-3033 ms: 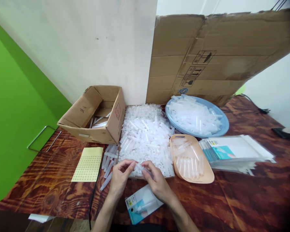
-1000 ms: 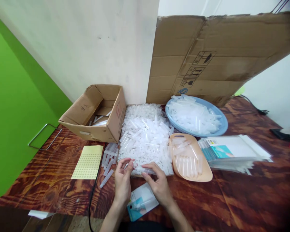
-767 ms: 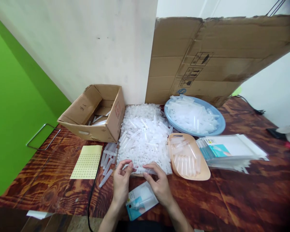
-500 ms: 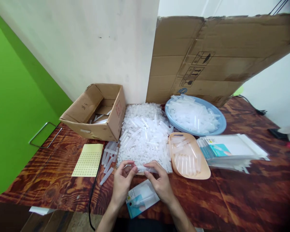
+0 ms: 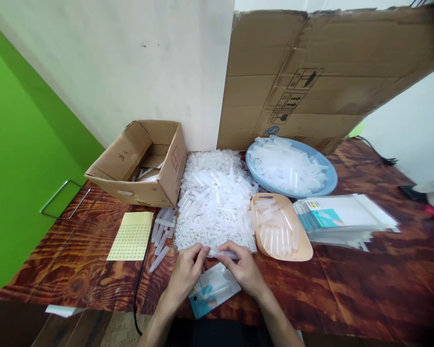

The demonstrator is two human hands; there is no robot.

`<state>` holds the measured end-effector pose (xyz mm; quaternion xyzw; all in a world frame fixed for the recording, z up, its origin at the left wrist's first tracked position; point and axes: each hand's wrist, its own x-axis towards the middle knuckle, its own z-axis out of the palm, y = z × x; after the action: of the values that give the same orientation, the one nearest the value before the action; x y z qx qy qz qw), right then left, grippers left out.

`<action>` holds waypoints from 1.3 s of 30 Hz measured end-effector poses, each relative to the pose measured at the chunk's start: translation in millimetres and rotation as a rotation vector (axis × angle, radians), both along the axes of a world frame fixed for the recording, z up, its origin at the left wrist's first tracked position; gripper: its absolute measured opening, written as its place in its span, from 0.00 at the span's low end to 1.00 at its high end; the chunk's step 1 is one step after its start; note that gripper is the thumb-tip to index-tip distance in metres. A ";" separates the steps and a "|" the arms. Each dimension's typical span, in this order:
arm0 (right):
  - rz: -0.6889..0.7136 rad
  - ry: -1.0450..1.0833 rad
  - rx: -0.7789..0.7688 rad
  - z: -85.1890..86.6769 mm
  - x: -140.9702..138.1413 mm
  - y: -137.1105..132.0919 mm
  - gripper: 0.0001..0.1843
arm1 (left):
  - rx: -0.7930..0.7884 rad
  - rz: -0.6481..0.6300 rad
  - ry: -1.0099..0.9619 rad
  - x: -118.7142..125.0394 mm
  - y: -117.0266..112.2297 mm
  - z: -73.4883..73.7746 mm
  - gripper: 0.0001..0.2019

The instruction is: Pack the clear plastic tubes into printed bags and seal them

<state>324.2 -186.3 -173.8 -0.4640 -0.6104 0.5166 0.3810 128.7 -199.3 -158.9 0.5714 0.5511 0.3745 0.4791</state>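
Between my two hands a translucent plastic tube lies level. My right hand pinches it with thumb and fingers. At its left end my left hand has thumb and fingertips closed on it; the exact contact there is partly hidden by the fingers. Just below lies a clear packing bag with a teal printed label, partly covered by my right hand. Directly beyond my hands spreads a heap of small white caps and tubes.
A peach tray and a blue basin, both holding tubes, stand right of the heap, beside stacked packing bags. On the left are a cardboard box, loose tubes, a yellow sticker sheet and a black cable.
My left fingers have closed up more tightly at the left end of the tube and turned inward. The whole view has shifted slightly; the tube stays between my hands.
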 end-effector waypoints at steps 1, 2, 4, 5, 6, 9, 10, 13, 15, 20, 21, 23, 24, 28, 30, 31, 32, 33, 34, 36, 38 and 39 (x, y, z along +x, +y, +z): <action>0.003 0.005 -0.005 0.2 0.2 -0.5 0.12 | 0.043 -0.035 0.023 -1.2 0.0 2.6 0.15; -0.003 0.011 -0.012 0.2 0.5 -0.9 0.12 | 0.088 -0.059 0.024 -2.6 -0.3 4.8 0.10; -0.016 0.015 -0.016 0.1 1.5 -1.8 0.12 | 0.113 -0.078 0.002 -5.3 -1.6 6.5 0.12; -0.016 0.010 -0.006 0.3 2.0 -2.1 0.12 | 0.088 -0.078 -0.001 -6.3 -2.4 6.1 0.14; -0.008 -0.001 0.012 0.7 2.3 -2.4 0.11 | 0.044 -0.079 0.012 -7.0 -3.1 5.0 0.12; 0.055 -0.037 0.079 2.5 1.1 -3.7 0.08 | -0.044 -0.142 0.112 -6.3 -4.7 0.7 0.22; 0.064 -0.040 0.085 2.7 0.0 -4.4 0.09 | -0.020 -0.166 0.153 -5.7 -4.9 -0.4 0.23; 0.033 0.040 -0.029 0.3 -4.3 -8.0 0.12 | 0.206 -0.199 0.255 -7.0 -5.1 -3.2 0.11; 0.020 0.173 -0.211 -3.4 -6.9 -10.9 0.17 | 0.413 -0.276 0.323 -11.7 -5.1 -5.9 0.10; 0.145 0.434 -0.667 -8.6 -7.3 -14.1 0.22 | 0.708 -0.527 0.438 -25.8 -6.1 -17.2 0.19; 0.159 0.434 -0.696 -7.1 -5.8 -14.0 0.22 | 0.708 -0.541 0.440 -26.6 -7.2 -20.0 0.19; 0.119 0.363 -0.621 -0.6 -1.3 -13.6 0.20 | 0.665 -0.460 0.439 -25.6 -11.0 -25.9 0.18; 0.069 0.297 -0.526 4.0 1.5 -13.5 0.19 | 0.624 -0.366 0.443 -24.2 -13.7 -28.8 0.17; -0.098 0.022 -0.157 21.8 13.7 -13.6 0.11 | 0.367 -0.099 0.571 -18.3 -28.3 -35.8 0.12; -0.125 -0.023 -0.111 25.1 18.2 -13.7 0.10 | 0.279 -0.135 0.637 -16.0 -35.6 -33.8 0.11; -0.131 -0.026 -0.108 25.0 19.7 -13.7 0.10 | 0.256 -0.152 0.634 -14.7 -38.7 -31.0 0.12; -0.135 -0.025 -0.106 24.1 20.6 -13.8 0.10 | 0.243 -0.146 0.600 -13.2 -41.1 -27.2 0.13; -0.133 -0.025 -0.102 22.8 21.0 -13.9 0.10 | 0.226 -0.126 0.536 -11.3 -42.6 -22.6 0.14; -0.126 -0.028 -0.093 21.5 20.9 -14.0 0.10 | 0.193 -0.102 0.453 -9.0 -43.1 -17.5 0.15; -0.095 -0.036 -0.057 19.3 19.3 -14.3 0.08 | 0.064 -0.080 0.256 -3.5 -40.6 -7.6 0.17; -0.032 -0.039 -0.013 18.1 15.9 -14.8 0.07 | -0.097 -0.128 0.071 3.2 -34.6 -0.8 0.23; -0.005 -0.040 0.005 17.5 13.5 -15.2 0.07 | -0.148 -0.151 0.004 6.8 -31.1 1.0 0.25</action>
<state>337.8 -201.4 -156.2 -0.4747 -0.6180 0.5050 0.3712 135.5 -230.4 -157.9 0.5753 0.5334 0.2944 0.5457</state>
